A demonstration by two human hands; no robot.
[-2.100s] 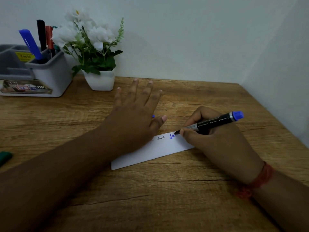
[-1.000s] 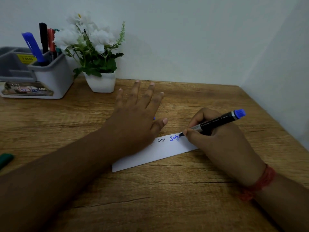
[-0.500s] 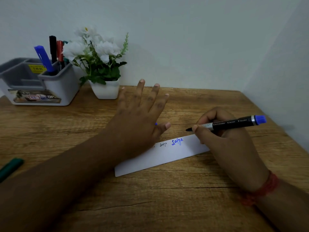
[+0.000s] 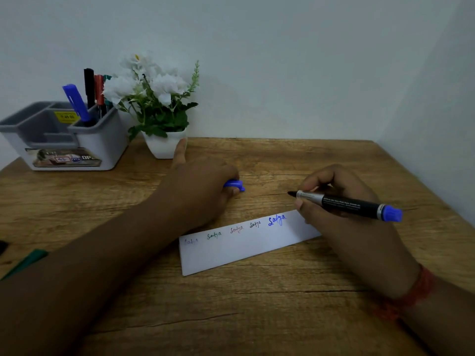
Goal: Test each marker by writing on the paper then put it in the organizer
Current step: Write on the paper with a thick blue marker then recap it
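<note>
While the right hand (image 4: 341,214) grips the uncapped marker (image 4: 344,204), tip raised off the paper (image 4: 246,245), the left hand (image 4: 203,186) curls round the blue cap (image 4: 235,185) on the table (image 4: 257,317). Paper lies between the hands. Organizer (image 4: 64,140) rear left, four markers inside.

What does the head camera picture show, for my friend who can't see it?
A person's right hand holds an uncapped blue marker just above a paper strip with five small written words, while the left hand grips the blue cap on the wooden table. Behind stand a grey organizer holding markers and a pot of white flowers.
</note>
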